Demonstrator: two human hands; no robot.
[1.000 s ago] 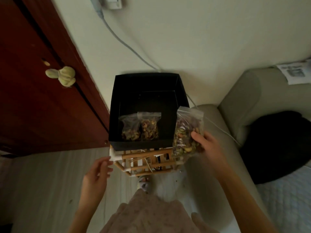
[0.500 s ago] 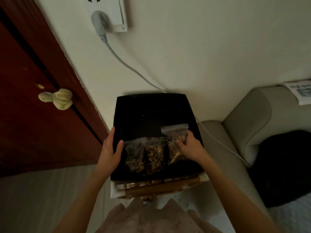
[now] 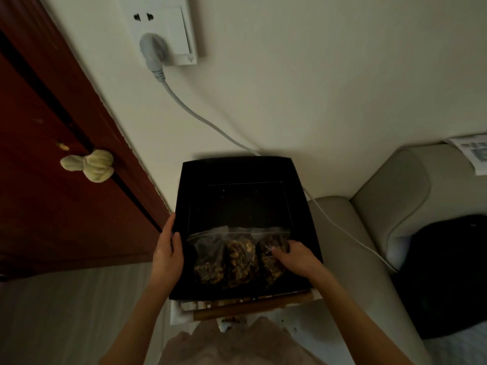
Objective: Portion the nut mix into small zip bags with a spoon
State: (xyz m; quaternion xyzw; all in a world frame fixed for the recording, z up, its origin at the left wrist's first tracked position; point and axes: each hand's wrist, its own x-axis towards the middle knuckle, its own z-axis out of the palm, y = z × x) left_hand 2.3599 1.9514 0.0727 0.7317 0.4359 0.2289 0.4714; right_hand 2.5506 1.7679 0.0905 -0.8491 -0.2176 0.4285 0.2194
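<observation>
So there's a black box (image 3: 247, 169) sitting on top of a little wooden rack (image 3: 253, 305), pushed up against the wall, with three small zip bags of nut mix lined up side by side along its near end. The bags all stand more or less upright with their long axis running away from the person, zip strips pointing toward the wall and the filled bottoms toward the camera.

The left bag (image 3: 209, 255) looks darkest, the middle bag (image 3: 241, 256) shows the most yellowish bits, and the right bag (image 3: 274, 255) is partly under a hand. All three touch each other.

The left hand (image 3: 168, 256) wraps around the box's left wall, thumb on the inside, the other fingers curled over the outer side. The right hand (image 3: 295, 258) lies on the right bag, fingers close together and bent down onto the plastic, pressing rather than pinching as far as I can see.

A grey cable (image 3: 200, 117) runs from a wall socket (image 3: 163, 30) down behind the box. Beige sofa arm (image 3: 340, 233) just right of it, red-brown door (image 3: 52, 154) on the left.
</observation>
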